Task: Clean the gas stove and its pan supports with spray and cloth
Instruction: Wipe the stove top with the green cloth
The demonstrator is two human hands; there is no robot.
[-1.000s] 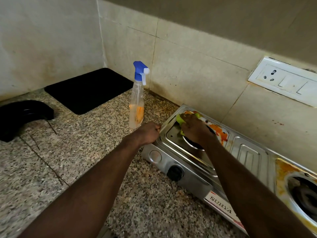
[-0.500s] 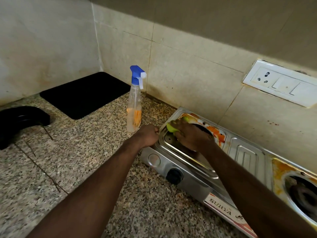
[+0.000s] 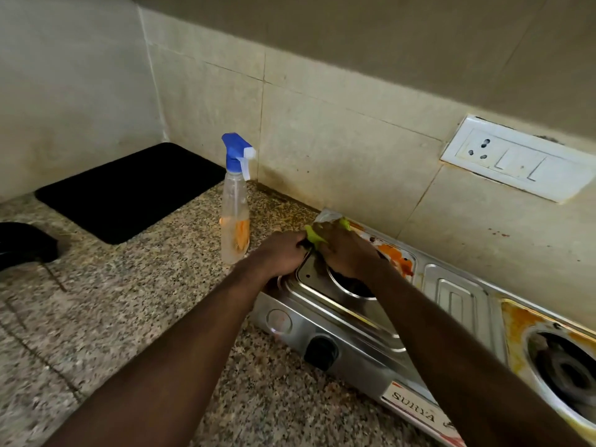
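A steel two-burner gas stove (image 3: 354,343) sits on the granite counter against the tiled wall, with orange stains on its top. My right hand (image 3: 346,250) presses a green cloth (image 3: 314,235) onto the stove's far left corner, beside the left burner well. My left hand (image 3: 283,253) grips the stove's left edge, fingers curled over the rim. A clear spray bottle (image 3: 235,214) with a blue trigger head stands upright on the counter just left of the stove. The right burner (image 3: 561,369) is ringed with orange grime. No pan supports are on the stove.
A black mat (image 3: 129,191) lies in the counter's back left corner. A curved black object (image 3: 25,243), partly cut off, rests at the left edge. A white socket and switch plate (image 3: 516,159) is on the wall above the stove. Speckled granite counter (image 3: 129,301) spreads in front.
My right hand has slid the green cloth from the back of the left burner area toward the stove's far left corner. My left hand stays on the stove's left edge.
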